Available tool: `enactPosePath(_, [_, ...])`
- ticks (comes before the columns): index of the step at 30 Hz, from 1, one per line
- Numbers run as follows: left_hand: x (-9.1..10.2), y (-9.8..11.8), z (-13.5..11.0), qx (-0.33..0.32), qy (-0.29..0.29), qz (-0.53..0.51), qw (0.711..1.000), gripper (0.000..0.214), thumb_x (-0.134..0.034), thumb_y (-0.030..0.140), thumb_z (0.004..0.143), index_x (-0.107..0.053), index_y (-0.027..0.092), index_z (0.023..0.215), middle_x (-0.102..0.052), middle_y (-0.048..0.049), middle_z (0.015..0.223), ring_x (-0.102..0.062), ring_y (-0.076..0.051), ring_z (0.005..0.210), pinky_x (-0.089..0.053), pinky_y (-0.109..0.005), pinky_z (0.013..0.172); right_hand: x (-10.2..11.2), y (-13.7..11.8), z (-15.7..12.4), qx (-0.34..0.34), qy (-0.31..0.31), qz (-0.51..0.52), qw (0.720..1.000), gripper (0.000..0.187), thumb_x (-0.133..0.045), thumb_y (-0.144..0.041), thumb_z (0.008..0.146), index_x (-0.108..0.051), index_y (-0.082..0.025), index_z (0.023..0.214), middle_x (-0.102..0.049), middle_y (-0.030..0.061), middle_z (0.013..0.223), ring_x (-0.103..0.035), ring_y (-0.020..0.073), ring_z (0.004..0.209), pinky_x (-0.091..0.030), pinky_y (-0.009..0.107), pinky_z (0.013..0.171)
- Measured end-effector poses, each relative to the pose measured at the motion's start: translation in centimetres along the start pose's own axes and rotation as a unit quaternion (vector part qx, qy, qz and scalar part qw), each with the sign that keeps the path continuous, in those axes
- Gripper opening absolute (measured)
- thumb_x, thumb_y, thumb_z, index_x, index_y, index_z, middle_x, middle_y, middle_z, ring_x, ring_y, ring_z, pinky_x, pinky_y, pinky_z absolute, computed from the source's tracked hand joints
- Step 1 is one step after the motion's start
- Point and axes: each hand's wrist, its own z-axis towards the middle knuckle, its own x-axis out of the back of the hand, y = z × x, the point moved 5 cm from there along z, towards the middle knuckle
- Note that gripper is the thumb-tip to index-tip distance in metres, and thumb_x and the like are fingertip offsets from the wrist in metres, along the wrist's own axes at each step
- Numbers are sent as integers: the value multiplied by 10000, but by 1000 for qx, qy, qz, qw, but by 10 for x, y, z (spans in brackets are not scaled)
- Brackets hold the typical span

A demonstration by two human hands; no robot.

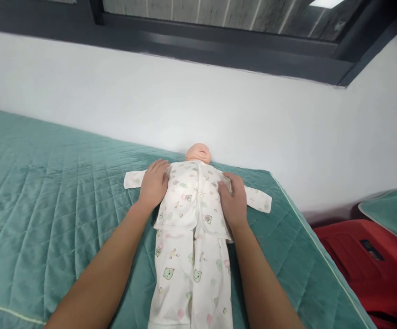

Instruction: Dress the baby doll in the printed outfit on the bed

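A baby doll (198, 153) lies on its back on a green quilted cover, its head toward the wall. It wears a white printed baby shirt (184, 201) with a button at the chest, and matching trousers (176, 278). My left hand (154, 183) rests flat against the shirt's side by the left sleeve (134, 179), fingers stretched out. On the other side, my right hand (233, 197) lies over the shirt's edge near the right sleeve (259, 199), its fingers extended and the thumb apart. Both sleeves spread outward; no doll hands show at the cuffs.
The green quilted cover (64, 196) spreads over the bed, which meets a white wall (116, 96). Above runs a dark window frame (184, 48). Off the bed's right edge sits a red case-like object (349, 256), partly under another green cloth (393, 214).
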Motion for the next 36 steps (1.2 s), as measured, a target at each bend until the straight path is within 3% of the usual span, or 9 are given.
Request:
enactPosePath(3, [-15,-18,-3,6,-43,114,993,464,-308,179,940,-511,185,1357,-499,-70,1471,-336,-242,1428,-169,-507,1213,-13,20,4,24,-48,-146,988,506,-345,-463,959,-519,-184,1343,-496,130,1425,-329,281,1398,-260,496,1159])
enactPosePath(6, [-14,-26,-10,12,-64,171,983,546,-345,140,897,-440,214,1429,-428,-54,1529,-318,-242,1441,-109,-545,1216,-11,43,7,-4,-61,-276,959,595,-223,-477,983,-456,-144,1417,-407,150,1513,-232,322,1451,-198,553,1165])
enactPosePath(10, [8,-45,-23,75,-65,224,969,606,-423,183,863,-387,207,1467,-324,-102,1582,-261,-302,1464,-122,-631,1178,21,70,7,-48,-103,-384,916,629,-208,-512,984,-340,-181,1503,-321,105,1576,-199,337,1468,-162,577,1167])
enactPosePath(13, [32,-66,-34,167,-46,235,957,608,-447,222,865,-380,163,1467,-267,-165,1594,-279,-341,1451,-218,-604,1156,58,88,4,-73,-133,-428,891,656,-220,-517,979,-312,-149,1514,-360,114,1556,-266,335,1445,-197,544,1166])
enactPosePath(16, [48,-78,-45,209,-47,229,949,603,-423,203,878,-363,131,1473,-362,-197,1540,-368,-326,1408,-268,-532,1155,89,102,-5,-91,-161,-453,872,649,-203,-513,981,-339,-156,1505,-368,108,1553,-305,315,1432,-226,514,1163])
enactPosePath(20, [53,-78,-54,204,-57,230,950,577,-392,196,898,-386,161,1474,-463,-180,1476,-427,-323,1369,-267,-520,1158,108,109,-16,-116,-152,-481,855,676,-180,-529,981,-321,-139,1515,-358,161,1549,-317,308,1434,-250,483,1155])
enactPosePath(28, [55,-82,-46,159,-63,215,961,534,-351,128,927,-431,185,1451,-529,-124,1440,-444,-280,1358,-274,-474,1145,109,112,-19,-123,-184,-474,852,601,-166,-485,994,-333,-240,1517,-332,92,1577,-268,315,1460,-237,524,1159])
enactPosePath(33, [64,-94,-36,185,-34,229,955,475,-343,133,949,-493,162,1400,-652,-155,1251,-596,-279,1135,-418,-453,984,109,112,-18,-121,-192,-461,858,611,-166,-473,995,-357,-184,1499,-310,75,1588,-237,299,1473,-227,545,1166])
enactPosePath(36, [68,-98,-33,209,1,248,946,488,-320,121,954,-463,171,1417,-640,-152,1259,-588,-294,1111,-448,-435,907,110,111,-17,-126,-176,-450,867,626,-175,-472,993,-336,-153,1507,-290,88,1593,-225,302,1477,-233,552,1164])
